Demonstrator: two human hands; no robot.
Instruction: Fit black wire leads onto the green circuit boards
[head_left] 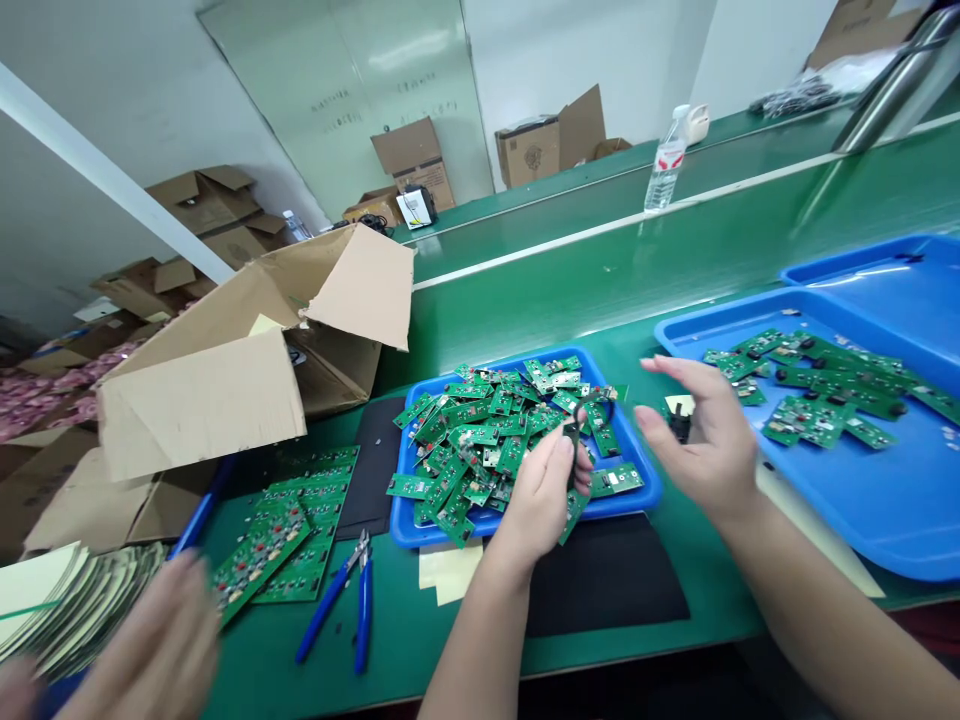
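My left hand (538, 492) is closed around a thin black looped cord (576, 432), held over the front right part of a blue tray (525, 528). Heaped in that tray are many small green circuit boards (480, 430); one lies by my left fingers. To the right, my right hand (701, 435) is raised with thumb and fingers apart and nothing between them. A small black part (680, 424) shows just behind its palm, partly hidden. Black mats (607, 585) and pale yellow paper (448, 570) lie under and in front of the tray.
Blue-handled cutters (341, 605) lie left of the tray beside larger circuit board panels (307, 520). A co-worker's blurred hand (161, 640) is at lower left. An open cardboard box (202, 400) stands behind. Another blue tray (847, 500) with boards is right; a bottle (665, 165) stands behind.
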